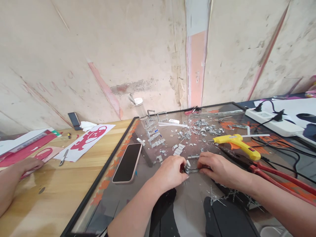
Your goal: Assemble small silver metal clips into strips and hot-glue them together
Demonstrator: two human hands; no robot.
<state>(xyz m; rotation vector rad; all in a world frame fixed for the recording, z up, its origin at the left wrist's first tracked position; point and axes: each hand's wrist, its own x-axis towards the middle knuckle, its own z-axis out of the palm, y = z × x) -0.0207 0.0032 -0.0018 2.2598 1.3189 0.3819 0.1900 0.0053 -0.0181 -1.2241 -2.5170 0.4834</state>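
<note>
Two bare hands work close together over a dark glass surface (153, 197) with a black frame. The left hand (171, 172) pinches one end of a small silvery metal piece (190, 168) between thumb and fingers. The right hand (213, 168) closes its fingertips on the other end, so the piece spans the short gap between them, near the front of the surface. Its exact shape is partly hidden by the fingers.

Just beyond the hands, small flat metal pieces (179, 149) lie in a cluster, with many more silvery bits (202, 126) scattered behind. To the left rests a phone (127, 163) with a dark screen and a pale pink edge. A clear container (140, 110) with a white lid stands at the back. On the right are a yellow glue gun (238, 143), red-handled pliers (278, 177) and a white power strip (274, 121) with black plugs in it.

Farther left, on a light wooden table (98, 158), lie a white sheet with a red cutout design (87, 143) and a craft knife (64, 157). Another person's hand (31, 164) rests on pink paper there. Behind everything rises a stained, peeling wall (138, 49).
</note>
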